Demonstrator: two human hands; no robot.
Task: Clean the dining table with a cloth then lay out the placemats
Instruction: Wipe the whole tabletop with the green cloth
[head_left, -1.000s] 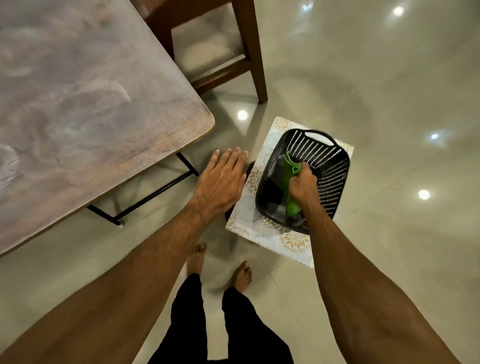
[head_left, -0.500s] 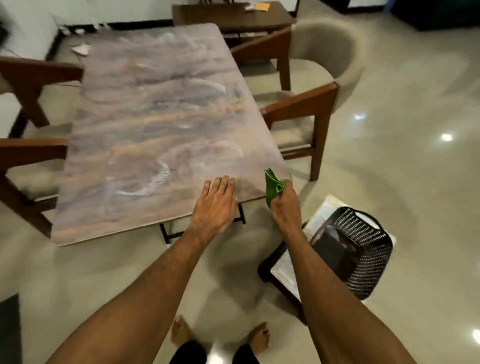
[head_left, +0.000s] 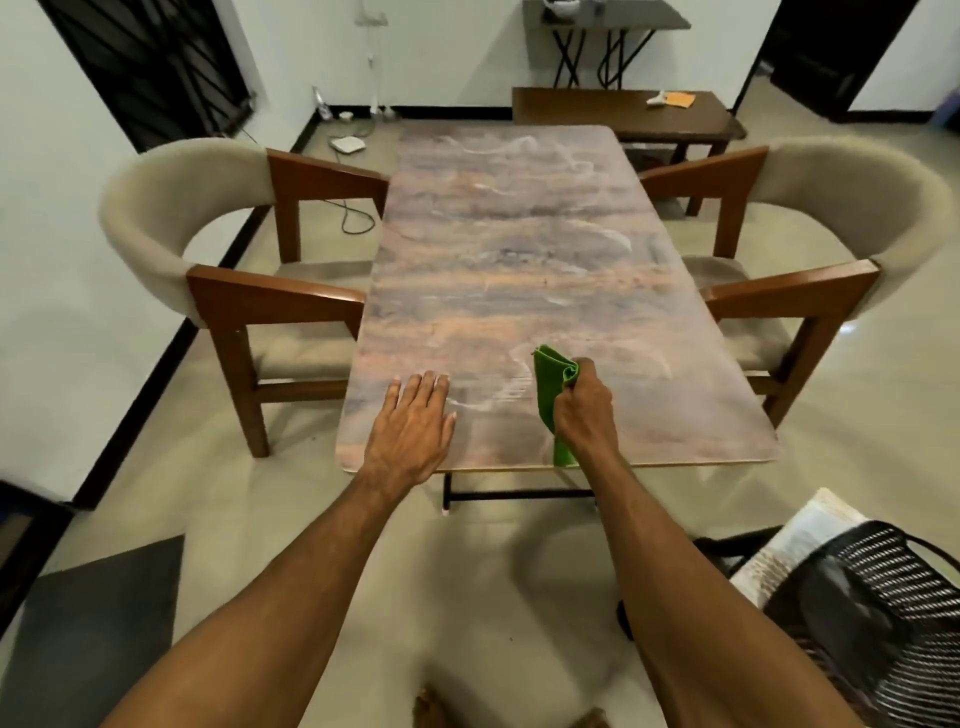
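Fingers (head_left: 577, 370) of right hand (head_left: 583, 413): clenched round folded green cloth (head_left: 551, 387), long axis 12-to-6, over dining table (head_left: 519, 249) near edge; smeared top extends toward 12 (left hand (head_left: 410, 434) flat, fingers straight, at 9).

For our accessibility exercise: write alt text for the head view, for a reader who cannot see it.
A person's right hand grips a folded green cloth above the near end of a streaked dining table, left hand open beside it. An armchair stands at each long side.
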